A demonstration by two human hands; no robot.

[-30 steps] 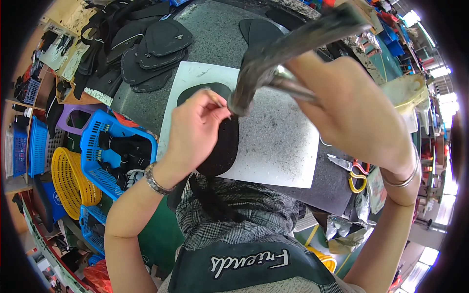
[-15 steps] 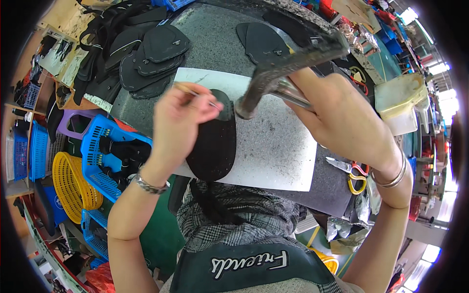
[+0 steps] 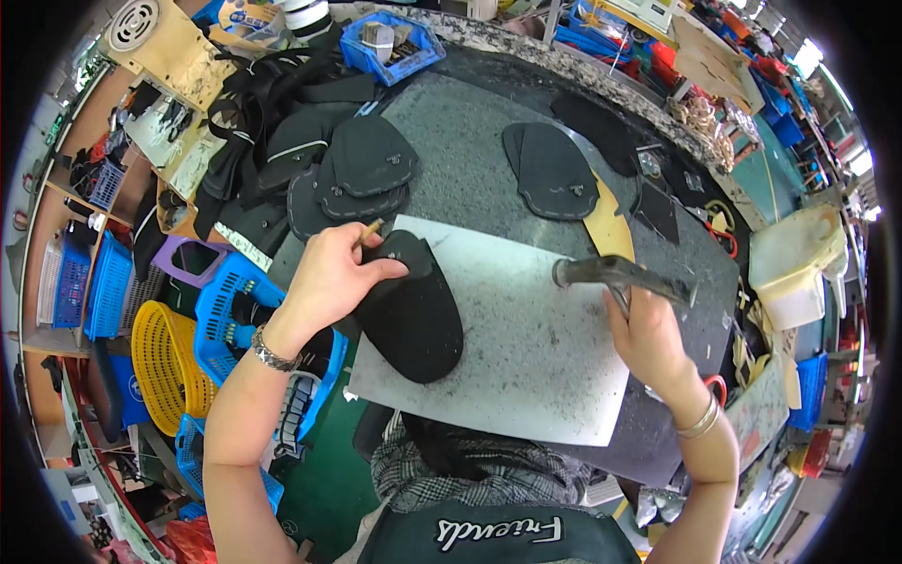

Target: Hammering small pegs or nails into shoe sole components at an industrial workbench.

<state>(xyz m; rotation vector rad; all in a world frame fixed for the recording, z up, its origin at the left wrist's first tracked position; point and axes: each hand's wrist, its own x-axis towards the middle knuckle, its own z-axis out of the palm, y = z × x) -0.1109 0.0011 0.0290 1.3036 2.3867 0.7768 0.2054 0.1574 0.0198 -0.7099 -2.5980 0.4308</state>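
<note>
A rounded black sole-shaped piece (image 3: 420,324) lies flat on a white board (image 3: 526,376), with a greyer patch at its far end. My left hand (image 3: 335,274) is closed around a thin rod-like tool (image 3: 372,228), whose brass-coloured end pokes out above the fingers; its lower tip is hidden. The thumb of that hand reaches over the grey patch. On the right, my right hand (image 3: 650,340) grips a dark metal hammer (image 3: 615,273) by its handle. The hammer head is over the board's right side, apart from the black piece.
Stacked black pieces (image 3: 371,164) lie at the far left, and more black pieces (image 3: 554,174) at the far right beside a yellow strip (image 3: 609,226). A blue bin (image 3: 390,47) stands at the back. Blue baskets (image 3: 221,315) are on the left, and a whitish container (image 3: 799,268) on the right.
The hammer has moved right, away from the black piece. My left hand's fingers have lowered near the piece's far end, and the rod's metal tip no longer shows. The view has shifted.
</note>
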